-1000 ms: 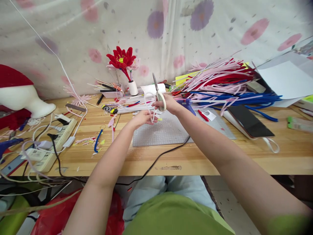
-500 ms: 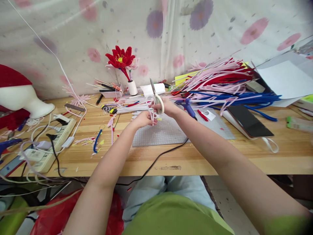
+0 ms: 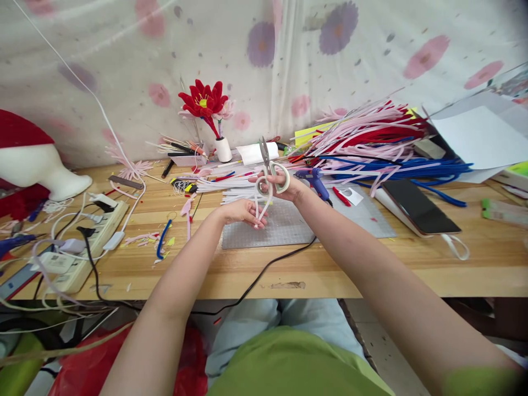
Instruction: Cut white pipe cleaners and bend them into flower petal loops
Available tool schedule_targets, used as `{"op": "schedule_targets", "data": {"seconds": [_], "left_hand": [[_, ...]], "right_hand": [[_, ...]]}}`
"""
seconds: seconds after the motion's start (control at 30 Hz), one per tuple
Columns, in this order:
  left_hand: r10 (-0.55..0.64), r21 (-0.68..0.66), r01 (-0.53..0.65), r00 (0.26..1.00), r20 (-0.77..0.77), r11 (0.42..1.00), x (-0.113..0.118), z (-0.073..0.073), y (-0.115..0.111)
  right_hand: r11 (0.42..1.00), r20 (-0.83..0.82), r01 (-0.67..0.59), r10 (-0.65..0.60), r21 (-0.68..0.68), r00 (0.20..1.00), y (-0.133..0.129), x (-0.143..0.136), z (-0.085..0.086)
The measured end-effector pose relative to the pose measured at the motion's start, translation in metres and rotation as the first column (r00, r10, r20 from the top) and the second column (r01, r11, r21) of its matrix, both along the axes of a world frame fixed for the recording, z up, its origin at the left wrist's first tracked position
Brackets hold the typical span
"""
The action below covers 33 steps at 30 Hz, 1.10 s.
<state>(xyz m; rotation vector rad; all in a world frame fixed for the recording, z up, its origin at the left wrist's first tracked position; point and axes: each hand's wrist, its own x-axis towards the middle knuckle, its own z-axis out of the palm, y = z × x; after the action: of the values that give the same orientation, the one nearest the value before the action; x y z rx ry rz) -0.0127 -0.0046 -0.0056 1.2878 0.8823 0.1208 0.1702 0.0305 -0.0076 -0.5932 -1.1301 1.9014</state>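
Note:
My right hand (image 3: 289, 187) holds a pair of scissors (image 3: 265, 154) with cream loop handles. Their blades point up and away, slightly parted. Just below, my left hand (image 3: 242, 212) pinches the lower end of a pale pipe cleaner (image 3: 267, 208), bent so that it rises in a narrow V toward the scissor handles. Whether its top touches the right fingers I cannot tell. Both hands are above the grey cutting mat (image 3: 284, 234), with white pipe cleaner strips (image 3: 237, 196) lying behind them.
A blue glue gun (image 3: 315, 180) and red pen-like tool (image 3: 341, 197) lie right of my hands. Behind are a red flower (image 3: 203, 103) and piled pipe cleaners (image 3: 367, 132). A phone (image 3: 421, 206) rests right; a power strip (image 3: 97, 245) left. A black cable (image 3: 264, 278) crosses the front.
My left hand has moved slightly down, drawing apart from the right. The scissors have come lower, with their handles spread wider, and the bent pipe cleaner shows more clearly.

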Motion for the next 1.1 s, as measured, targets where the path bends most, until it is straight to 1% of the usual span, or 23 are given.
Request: {"op": "schedule_targets", "data": {"seconds": [0.1,0.17,0.27,0.33,0.43,0.57,0.7,0.8,0.97,1.1], "left_hand": [[0.016,-0.001,-0.016,0.999,0.029,1.0,-0.003,0.002,0.001],[0.029,-0.008,-0.028,0.998,0.057,1.0,-0.004,0.003,0.0],[0.046,-0.03,-0.043,0.993,0.11,0.999,-0.007,0.005,-0.001],[0.058,-0.046,-0.052,0.989,0.138,0.998,-0.009,0.005,-0.001],[0.069,-0.066,-0.059,0.986,0.152,0.996,-0.011,0.003,0.001],[0.06,-0.084,-0.049,0.988,0.14,0.995,-0.012,0.001,0.003],[0.083,-0.091,-0.071,0.987,0.136,0.993,-0.01,0.003,0.0],[0.11,-0.086,-0.1,0.986,0.128,0.991,-0.008,0.004,-0.003],[0.132,-0.052,-0.127,0.984,0.123,0.991,-0.005,-0.001,-0.003],[0.131,0.005,-0.132,0.987,0.094,0.991,-0.008,-0.003,-0.001]], "right_hand": [[1.0,-0.018,-0.011,0.012,0.02,1.0,0.001,0.002,-0.001],[1.0,-0.058,-0.017,0.018,0.026,0.998,0.004,0.002,-0.003],[0.999,-0.148,-0.017,0.023,0.036,0.989,0.009,0.003,-0.01],[1.0,-0.179,-0.005,0.011,0.031,0.984,0.012,0.004,-0.015],[1.0,-0.177,0.008,-0.008,0.001,0.984,0.013,0.004,-0.019],[0.999,-0.146,0.02,-0.025,-0.032,0.989,0.012,0.001,-0.016],[0.995,-0.109,0.095,-0.099,-0.043,0.989,0.013,-0.005,-0.012],[0.986,-0.125,0.16,-0.166,-0.055,0.978,0.015,-0.009,-0.011],[0.97,-0.153,0.229,-0.239,-0.08,0.959,0.018,-0.014,-0.012],[0.945,-0.107,0.315,-0.323,-0.09,0.94,0.019,-0.016,-0.011]]}}
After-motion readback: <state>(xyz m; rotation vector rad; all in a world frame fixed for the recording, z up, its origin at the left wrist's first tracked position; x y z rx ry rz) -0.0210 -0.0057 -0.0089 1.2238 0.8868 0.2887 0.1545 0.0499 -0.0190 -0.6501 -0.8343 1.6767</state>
